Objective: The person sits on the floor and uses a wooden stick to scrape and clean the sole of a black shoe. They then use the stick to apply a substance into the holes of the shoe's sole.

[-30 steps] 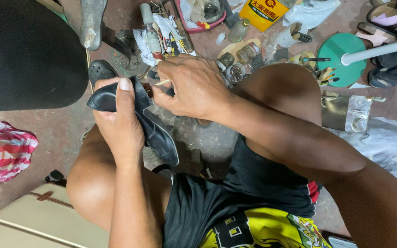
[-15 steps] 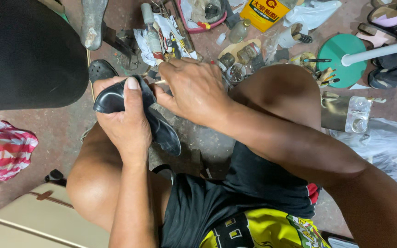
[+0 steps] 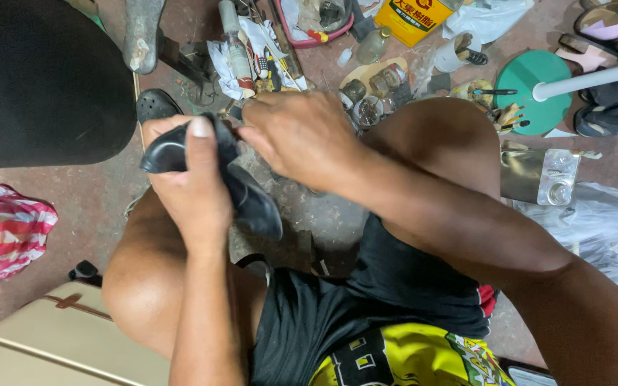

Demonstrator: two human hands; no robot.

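My left hand [image 3: 191, 182] grips a black leather shoe [image 3: 252, 204] above my knees, thumb laid over its upper, toe end pointing down toward me. My right hand [image 3: 302, 136] is closed just to the right of the shoe's opening, fingertips against it. What the fingers pinch is hidden; I cannot tell if it is a tool or thread.
A large black rounded object [image 3: 37, 78] fills the top left. Scattered on the floor ahead are a metal shoe last [image 3: 144, 32], tubes, small jars [image 3: 366, 107], a yellow tin [image 3: 413, 18] and a green disc on a white pole [image 3: 531, 89]. A striped bag [image 3: 1, 229] lies left.
Both hands and the shoe have shifted slightly up and left together; the right hand has drawn closer to the shoe's opening.
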